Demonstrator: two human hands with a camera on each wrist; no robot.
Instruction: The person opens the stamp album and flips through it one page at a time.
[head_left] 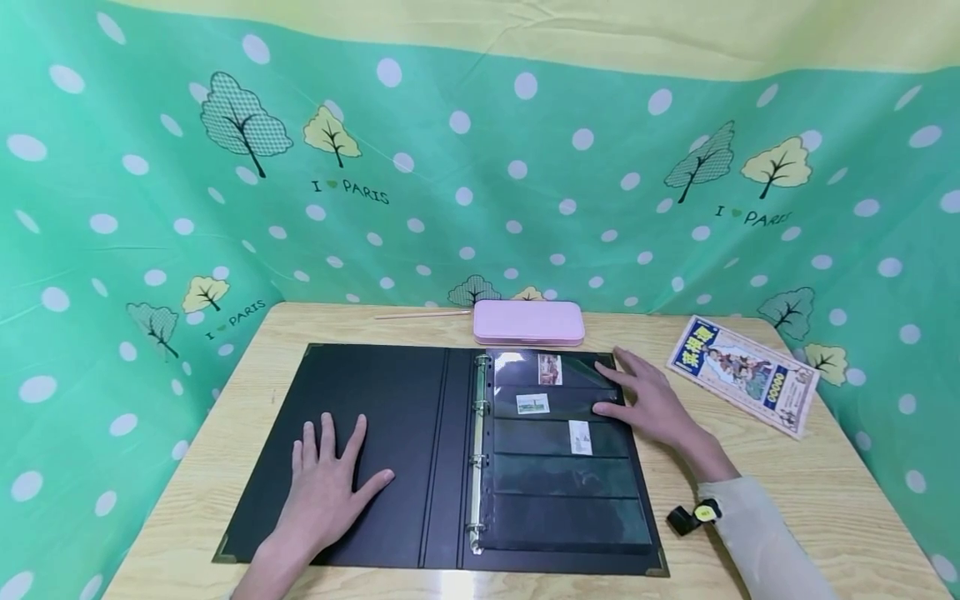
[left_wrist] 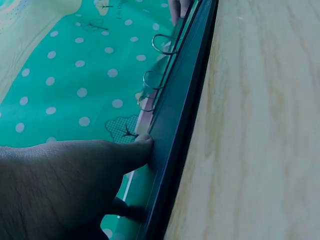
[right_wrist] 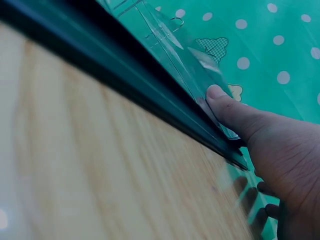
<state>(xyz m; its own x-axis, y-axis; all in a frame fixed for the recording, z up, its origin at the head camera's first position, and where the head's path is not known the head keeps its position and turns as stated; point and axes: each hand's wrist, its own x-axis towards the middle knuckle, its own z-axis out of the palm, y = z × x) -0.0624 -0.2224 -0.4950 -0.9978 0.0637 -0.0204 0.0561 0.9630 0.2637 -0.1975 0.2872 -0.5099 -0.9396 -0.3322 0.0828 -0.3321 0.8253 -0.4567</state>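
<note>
Binder page [head_left: 566, 522] holds three stamps [head_left: 532, 404], left fingers [head_left: 327, 437] wide on cover [head_left: 393, 400], right fingers [head_left: 618, 377] apart on page.

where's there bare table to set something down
Bare tabletop runs left of the black binder, between the pink case and leaflet, and right of the right sleeve, below the leaflet. Crowded: the binder's right page, with three stamp-like pieces and the right hand over it.

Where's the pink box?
In the head view, the pink box sits midway along the far edge of the table, just beyond the open black binder, with a thin stick to its left.
</note>
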